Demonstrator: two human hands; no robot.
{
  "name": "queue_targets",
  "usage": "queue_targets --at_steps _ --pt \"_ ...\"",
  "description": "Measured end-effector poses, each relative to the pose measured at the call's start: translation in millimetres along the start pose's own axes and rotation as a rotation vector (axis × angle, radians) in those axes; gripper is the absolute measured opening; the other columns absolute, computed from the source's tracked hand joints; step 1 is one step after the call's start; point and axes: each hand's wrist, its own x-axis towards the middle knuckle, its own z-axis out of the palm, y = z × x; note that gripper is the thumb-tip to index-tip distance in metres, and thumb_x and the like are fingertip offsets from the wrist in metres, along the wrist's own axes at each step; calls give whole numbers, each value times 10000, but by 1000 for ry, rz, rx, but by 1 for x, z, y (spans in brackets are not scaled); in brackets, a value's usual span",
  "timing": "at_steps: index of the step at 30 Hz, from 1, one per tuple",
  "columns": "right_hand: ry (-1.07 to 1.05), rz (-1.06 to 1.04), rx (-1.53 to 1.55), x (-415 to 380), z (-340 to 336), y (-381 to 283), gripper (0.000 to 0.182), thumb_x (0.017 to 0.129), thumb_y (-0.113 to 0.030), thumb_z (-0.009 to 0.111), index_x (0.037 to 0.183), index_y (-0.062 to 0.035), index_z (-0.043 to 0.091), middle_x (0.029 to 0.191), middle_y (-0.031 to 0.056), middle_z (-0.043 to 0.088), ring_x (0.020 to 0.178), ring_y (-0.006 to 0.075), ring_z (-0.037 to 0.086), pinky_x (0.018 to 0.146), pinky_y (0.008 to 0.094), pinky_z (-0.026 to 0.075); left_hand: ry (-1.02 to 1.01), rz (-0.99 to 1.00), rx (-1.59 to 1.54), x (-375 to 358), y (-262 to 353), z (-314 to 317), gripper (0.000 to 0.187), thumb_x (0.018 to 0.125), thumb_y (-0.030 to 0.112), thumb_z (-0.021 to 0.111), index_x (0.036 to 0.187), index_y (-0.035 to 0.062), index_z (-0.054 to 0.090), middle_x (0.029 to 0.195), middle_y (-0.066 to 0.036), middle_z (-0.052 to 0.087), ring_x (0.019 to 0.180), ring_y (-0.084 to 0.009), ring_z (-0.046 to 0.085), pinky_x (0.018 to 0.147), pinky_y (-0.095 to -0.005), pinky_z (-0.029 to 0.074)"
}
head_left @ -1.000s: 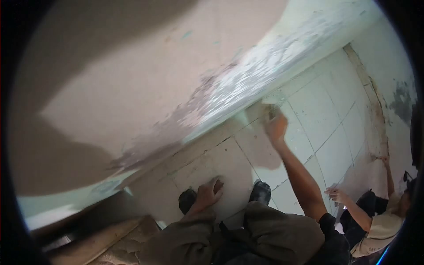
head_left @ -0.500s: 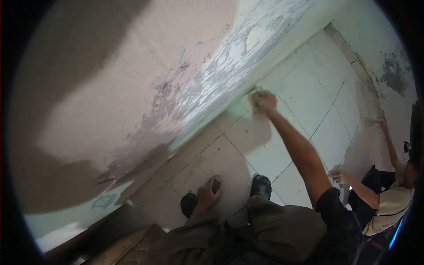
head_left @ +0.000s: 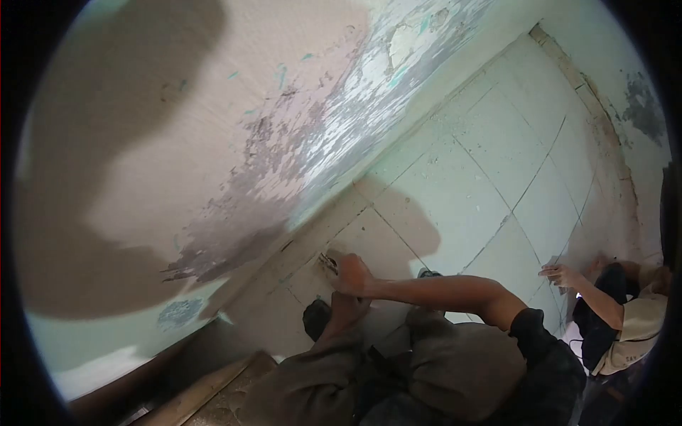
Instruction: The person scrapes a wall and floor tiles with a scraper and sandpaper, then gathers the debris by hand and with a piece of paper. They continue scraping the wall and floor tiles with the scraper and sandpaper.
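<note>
My right hand (head_left: 353, 275) is closed around a small dark object (head_left: 328, 263), too blurred to name, low over the tiled floor near the wall's foot. Beneath and behind it, my left hand (head_left: 348, 305) is mostly hidden by the right hand and wrist, so its fingers do not show. My dark shoe (head_left: 317, 318) is just beside the left wrist. To the upper left rises the wall (head_left: 234, 163), with peeled, patchy paint and grey scraped areas.
At the right, a co-worker (head_left: 625, 312) crouches, one hand (head_left: 561, 275) over the floor tiles (head_left: 483, 192). A broken strip (head_left: 604, 106) runs along the far wall's foot. A brown worn board or cushion (head_left: 206, 390) lies at the lower left.
My right hand has come back from the wall's foot farther ahead to my left hand, now covering it. The co-worker's far arm has drawn back and lower.
</note>
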Motion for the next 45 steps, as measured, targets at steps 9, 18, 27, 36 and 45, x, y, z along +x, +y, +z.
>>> queue_targets --at_steps 9,18,27,36,45 --pt "720 181 -384 63 -242 178 389 746 -363 644 998 -67 630 915 152 657 866 327 630 747 402 494 145 18 -123 0 17 -13 498 710 212 649 1175 87 521 839 -155 644 779 -344 632 675 -442 501" --pt "672 125 125 -3 -174 87 351 809 -354 642 850 -6 608 718 161 629 622 240 595 572 367 452 175 44 -155 2 9 -5 521 702 212 643 1194 98 518 869 -154 649 783 -340 635 678 -439 502" --pt "695 64 -311 14 -203 138 330 697 -178 670 1006 -80 602 767 153 654 694 338 635 620 421 504 168 30 -146 2 8 -6 496 713 202 626 1188 106 519 886 -147 650 804 -344 635 692 -444 497" --pt "361 1 -658 -40 -168 98 335 792 -61 514 1126 -65 543 1149 150 561 931 320 603 688 407 515 214 51 -140 3 15 -9 444 736 195 626 1159 94 532 836 -127 657 744 -327 645 652 -423 505" --pt "324 -40 -705 -10 -135 81 453 749 -100 536 1191 -4 508 1055 156 554 1011 288 540 807 393 467 175 40 -154 0 16 -10 466 723 180 638 1165 76 533 867 -150 649 776 -341 638 682 -425 507"
